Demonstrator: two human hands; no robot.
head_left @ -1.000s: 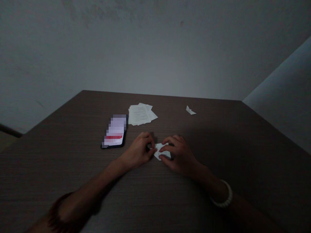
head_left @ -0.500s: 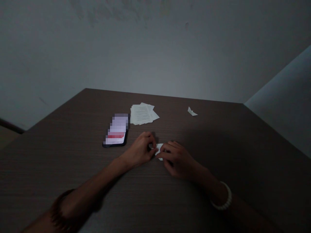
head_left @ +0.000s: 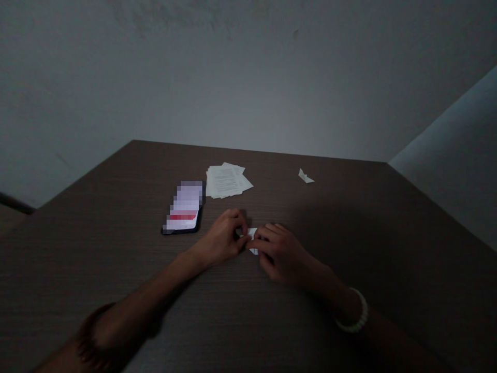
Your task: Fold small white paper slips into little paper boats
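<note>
A small folded paper (head_left: pixel 253 250) is held down on the table (head_left: pixel 217 321) between two hands. Its left edge is pinched by the left hand (head_left: pixel 225 241), whose thumb and forefinger are curled almost closed, with the tips near those of the other hand. Most of the sheet is covered by the right hand (head_left: pixel 281 254); its fingers are bent and only slightly spread, and the paper seems to be pressed under their tips, though the exact contact is hidden.

Beyond the left fingers, a fanned stack of printed sheets (head_left: pixel 225 181) is seen, with a phone (head_left: pixel 184 207) beside it, farther to the left. A small paper boat (head_left: pixel 305 176) is set well beyond the right fingers.

A crease could be set crooked if the sheet is slid by the right fingers while its edge is pinned by the left. The thin paper could be torn or crumpled at the pinch if it is pulled from both sides. Because the work is shaded and largely covered by the fingers, a misaligned corner could easily be missed. If the left fingers are loosened too soon, a folded layer could be sprung open.
</note>
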